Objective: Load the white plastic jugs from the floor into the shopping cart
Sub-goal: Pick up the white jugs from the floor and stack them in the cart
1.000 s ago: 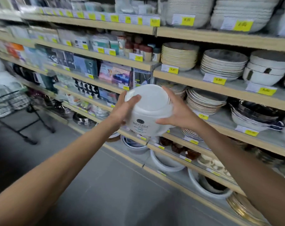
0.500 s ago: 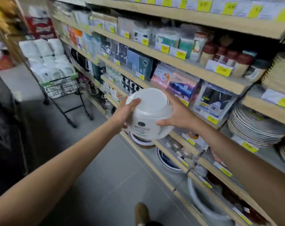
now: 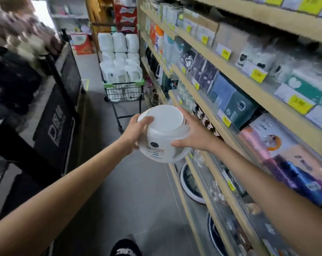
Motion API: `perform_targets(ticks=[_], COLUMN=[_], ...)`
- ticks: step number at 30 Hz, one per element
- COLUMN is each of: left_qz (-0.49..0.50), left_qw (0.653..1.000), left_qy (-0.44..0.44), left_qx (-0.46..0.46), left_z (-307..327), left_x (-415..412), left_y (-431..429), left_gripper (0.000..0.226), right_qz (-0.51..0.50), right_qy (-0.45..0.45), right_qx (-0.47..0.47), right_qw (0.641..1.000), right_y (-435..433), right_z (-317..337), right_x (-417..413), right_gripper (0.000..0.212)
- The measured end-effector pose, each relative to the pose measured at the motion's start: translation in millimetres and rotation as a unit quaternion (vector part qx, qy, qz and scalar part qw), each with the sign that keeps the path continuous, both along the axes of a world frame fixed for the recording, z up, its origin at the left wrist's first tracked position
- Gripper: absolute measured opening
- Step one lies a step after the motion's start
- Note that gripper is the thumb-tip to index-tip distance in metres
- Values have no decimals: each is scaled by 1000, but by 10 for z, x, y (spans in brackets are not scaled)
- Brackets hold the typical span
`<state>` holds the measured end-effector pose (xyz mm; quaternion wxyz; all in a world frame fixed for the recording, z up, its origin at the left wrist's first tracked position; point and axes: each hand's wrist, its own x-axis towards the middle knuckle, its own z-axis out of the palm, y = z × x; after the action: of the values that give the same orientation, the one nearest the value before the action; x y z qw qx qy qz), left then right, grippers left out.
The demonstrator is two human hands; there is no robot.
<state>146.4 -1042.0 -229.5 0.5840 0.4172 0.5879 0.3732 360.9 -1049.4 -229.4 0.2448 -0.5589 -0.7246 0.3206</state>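
Jug clasped between left hand and right hand, fingers curled round it; shopping cart heaped high: may slide off stack on placing

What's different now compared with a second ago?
The person has turned left down the aisle: the shopping cart, at the left edge before, now lies straight ahead beyond the white jug. The plate shelves have slid out of view. The left hand and right hand still grip the jug.

Grey floor, shopping cart on it, wooden shelves holding boxes
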Motion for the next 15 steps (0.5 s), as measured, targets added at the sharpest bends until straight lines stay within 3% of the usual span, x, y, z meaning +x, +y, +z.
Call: perform_targets(ticks=[5,15], left_qz=[30,67], left_qw=[999,998], left_qy=[-11,1], left_qx=[-23,-7], left_z=[-165,-226], left_x=[-434,-1288], left_y=[786,2845], left_gripper=[68,56], right_qz=[47,68], right_qy=[4,-34], right_qx=[-23,-20], right_qw=[999,997], right_y=[922,2938], right_z=[-116,-161], right_x=[-432,-1382], right_gripper=[124,118])
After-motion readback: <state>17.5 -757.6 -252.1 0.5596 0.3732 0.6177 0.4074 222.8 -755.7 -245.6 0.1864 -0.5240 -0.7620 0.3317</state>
